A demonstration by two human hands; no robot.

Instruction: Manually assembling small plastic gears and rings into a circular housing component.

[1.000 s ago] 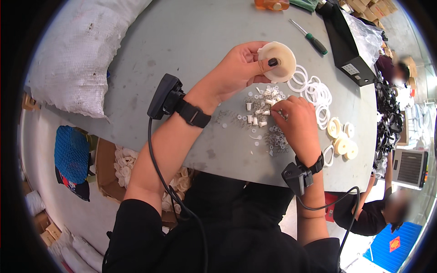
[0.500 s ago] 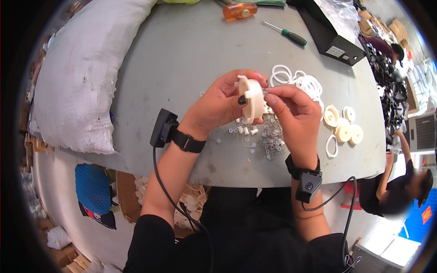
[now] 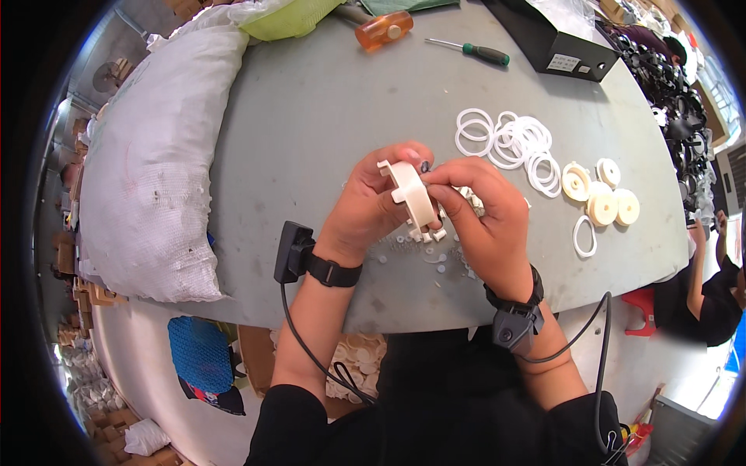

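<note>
My left hand (image 3: 364, 203) is closed around the edge of a cream-coloured round plastic part (image 3: 413, 199), which has square tabs along its rim. The part is held tilted above the table, its tabbed side toward the left. My right hand (image 3: 491, 221) pinches thumb and forefinger together close against the other face of the part. Whatever sits in that pinch is too small and hidden to make out. Beneath the hands lie small white plastic pieces (image 3: 471, 200) and tiny loose parts, partly covered by my right hand.
White rings (image 3: 509, 144) lie in a heap beyond my right hand. Several cream round parts (image 3: 602, 206) and a single white ring (image 3: 584, 237) are farther right. An orange-headed mallet (image 3: 384, 31), a screwdriver (image 3: 488, 54) and a black box (image 3: 556, 46) lie at the back. A large white sack (image 3: 163, 163) fills the left.
The cream part has tilted, bringing its tabbed rim more into view. Both hands still hold the same close grip, and the head view has shifted slightly.
</note>
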